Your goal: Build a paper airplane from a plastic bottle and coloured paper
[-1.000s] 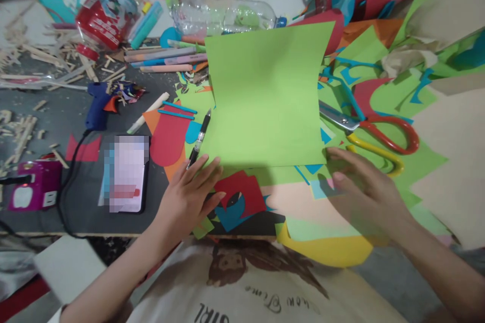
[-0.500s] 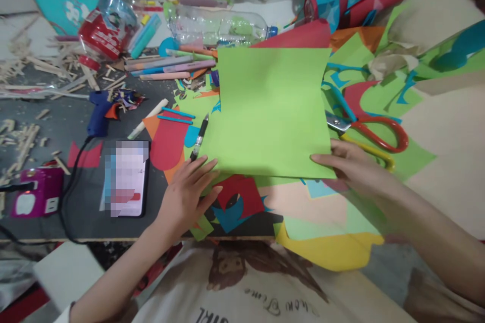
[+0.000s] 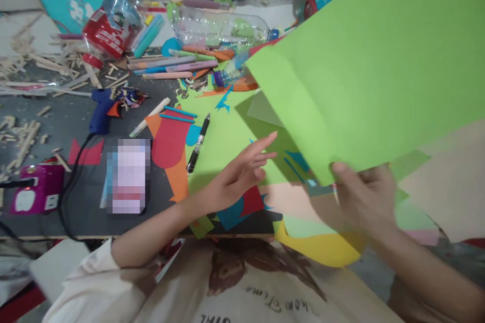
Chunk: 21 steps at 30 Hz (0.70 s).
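Note:
A large sheet of bright green paper [image 3: 371, 70] is lifted at a slant over the right side of the table. Its lower edge is pinched by my right hand [image 3: 366, 194], thumb on top and the other fingers underneath. My left hand [image 3: 244, 166] hovers over the paper scraps, fingers stretched out and holding nothing, a short way left of the sheet. Under and beside it lie another green paper [image 3: 223, 131], a red scrap [image 3: 252, 202] and a blue scrap [image 3: 232, 213]. A black pen [image 3: 198, 144] rests to the left of that hand. The lifted sheet hides the scissors.
On the left are a phone [image 3: 131, 176], a blue glue gun [image 3: 101, 111] with its cord, and a purple box [image 3: 38, 189]. Markers [image 3: 174, 66], a clear plastic bottle [image 3: 223, 28] and a red-labelled bottle [image 3: 108, 33] lie behind. Yellow paper [image 3: 322, 247] overhangs the front edge.
My right hand has raised the green sheet and swung it to the right, uncovering a small bottle and paper beneath. My left hand has left the pen's side and moved right.

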Each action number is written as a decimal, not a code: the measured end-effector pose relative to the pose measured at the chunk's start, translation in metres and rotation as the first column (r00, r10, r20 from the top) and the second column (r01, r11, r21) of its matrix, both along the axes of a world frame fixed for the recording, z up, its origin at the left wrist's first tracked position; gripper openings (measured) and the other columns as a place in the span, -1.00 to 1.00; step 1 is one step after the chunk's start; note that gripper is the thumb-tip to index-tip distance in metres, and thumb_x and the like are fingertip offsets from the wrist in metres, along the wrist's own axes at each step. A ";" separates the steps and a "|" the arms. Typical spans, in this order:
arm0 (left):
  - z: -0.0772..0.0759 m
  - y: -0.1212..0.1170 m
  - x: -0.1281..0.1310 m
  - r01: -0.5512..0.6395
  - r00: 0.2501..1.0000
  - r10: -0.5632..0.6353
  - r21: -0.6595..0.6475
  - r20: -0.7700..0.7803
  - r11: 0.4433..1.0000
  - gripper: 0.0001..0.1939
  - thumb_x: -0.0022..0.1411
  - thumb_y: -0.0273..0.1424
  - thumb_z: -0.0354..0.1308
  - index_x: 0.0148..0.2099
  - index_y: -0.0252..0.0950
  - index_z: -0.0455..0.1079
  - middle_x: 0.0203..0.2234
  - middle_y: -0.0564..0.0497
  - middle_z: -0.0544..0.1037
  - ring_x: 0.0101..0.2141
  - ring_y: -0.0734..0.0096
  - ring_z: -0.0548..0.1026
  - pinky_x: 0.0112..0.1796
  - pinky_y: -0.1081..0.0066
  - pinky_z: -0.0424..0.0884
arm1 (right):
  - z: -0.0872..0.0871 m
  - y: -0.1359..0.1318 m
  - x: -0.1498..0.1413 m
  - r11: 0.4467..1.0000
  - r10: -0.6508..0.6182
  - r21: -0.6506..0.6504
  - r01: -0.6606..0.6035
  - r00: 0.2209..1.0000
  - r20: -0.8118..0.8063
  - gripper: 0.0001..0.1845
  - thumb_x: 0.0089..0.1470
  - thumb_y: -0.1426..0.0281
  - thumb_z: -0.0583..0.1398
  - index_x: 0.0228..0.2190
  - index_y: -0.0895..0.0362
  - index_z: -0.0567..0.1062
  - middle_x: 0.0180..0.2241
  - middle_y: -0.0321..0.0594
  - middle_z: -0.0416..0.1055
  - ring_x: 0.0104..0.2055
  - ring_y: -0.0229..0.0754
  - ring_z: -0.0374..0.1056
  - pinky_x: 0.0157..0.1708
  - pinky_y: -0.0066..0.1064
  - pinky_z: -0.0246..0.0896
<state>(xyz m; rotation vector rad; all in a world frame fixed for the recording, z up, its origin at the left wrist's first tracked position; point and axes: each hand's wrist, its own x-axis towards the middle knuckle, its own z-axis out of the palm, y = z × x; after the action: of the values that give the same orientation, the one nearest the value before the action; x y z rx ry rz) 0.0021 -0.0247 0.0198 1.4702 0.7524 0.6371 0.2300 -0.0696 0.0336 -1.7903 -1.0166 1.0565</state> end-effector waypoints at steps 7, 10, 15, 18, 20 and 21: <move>-0.020 0.021 0.013 -0.555 0.829 0.560 -0.129 -0.003 0.821 -0.77 0.17 -0.40 0.13 -0.12 -0.27 0.50 -0.38 0.04 0.55 -0.49 0.55 0.40 -0.40 0.49 0.41 | -0.034 -0.002 -0.017 0.914 0.406 0.128 -0.386 0.849 -0.338 -0.33 0.22 -0.09 -0.15 -0.28 0.04 0.58 -0.40 -0.07 0.62 -0.32 0.06 0.56 -0.31 -0.03 0.49; -0.024 0.025 0.008 -0.587 0.807 0.591 -0.112 0.002 0.802 -0.85 0.14 -0.44 0.12 -0.22 -0.27 0.46 -0.54 0.12 0.42 -0.55 0.57 0.34 -0.45 0.52 0.35 | -0.030 0.010 -0.008 0.936 0.352 0.112 -0.333 0.897 -0.268 -0.36 0.31 0.19 -0.24 -0.15 0.04 0.59 -0.28 -0.06 0.65 -0.13 0.06 0.57 -0.10 0.03 0.44; -0.029 0.022 0.008 -0.586 0.805 0.586 0.024 -0.097 0.810 -0.64 0.20 -0.28 0.14 0.02 -0.28 0.30 -0.09 -0.11 0.52 -0.19 0.40 0.54 -0.20 0.42 0.49 | -0.006 0.016 -0.015 0.791 0.584 0.126 -0.598 0.801 0.134 -0.15 0.28 0.44 -0.45 -0.01 0.07 0.56 -0.24 -0.03 0.64 0.08 0.00 0.47 0.18 0.06 0.21; -0.031 0.017 0.009 -0.423 0.880 0.430 0.076 -0.201 0.903 -0.32 0.25 -0.14 0.11 0.31 -0.30 0.04 0.32 -0.23 0.20 0.30 0.20 0.24 0.15 0.30 0.37 | -0.002 0.013 -0.022 0.713 0.633 0.190 -0.675 0.736 0.240 -0.03 0.18 0.54 -0.58 0.17 0.03 0.40 -0.22 -0.06 0.64 0.11 -0.07 0.45 0.23 0.04 0.15; -0.032 0.014 0.008 -0.309 0.918 0.312 0.052 -0.247 0.950 -0.19 0.27 -0.02 0.06 0.39 -0.31 -0.08 0.41 -0.21 0.00 0.40 0.17 0.00 0.26 0.26 0.24 | -0.005 0.009 -0.023 0.717 0.613 0.204 -0.666 0.742 0.272 -0.05 0.17 0.54 -0.60 0.27 0.04 0.26 -0.22 -0.05 0.64 0.11 -0.12 0.45 0.25 -0.01 0.14; -0.033 0.013 0.008 -0.282 0.928 0.281 0.032 -0.246 0.959 -0.15 0.26 0.03 0.05 0.40 -0.32 -0.09 0.42 -0.21 -0.04 0.41 0.15 -0.05 0.28 0.23 0.20 | -0.007 0.007 -0.024 0.724 0.603 0.194 -0.662 0.744 0.289 -0.08 0.18 0.54 -0.59 0.30 0.06 0.20 -0.22 -0.05 0.64 0.11 -0.14 0.46 0.25 -0.03 0.13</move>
<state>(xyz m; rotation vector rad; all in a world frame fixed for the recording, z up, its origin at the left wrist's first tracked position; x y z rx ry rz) 0.0098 -0.0122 -0.0130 1.4665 1.1752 0.6723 0.2064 -0.0622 0.0268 -1.3382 -1.9106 1.0480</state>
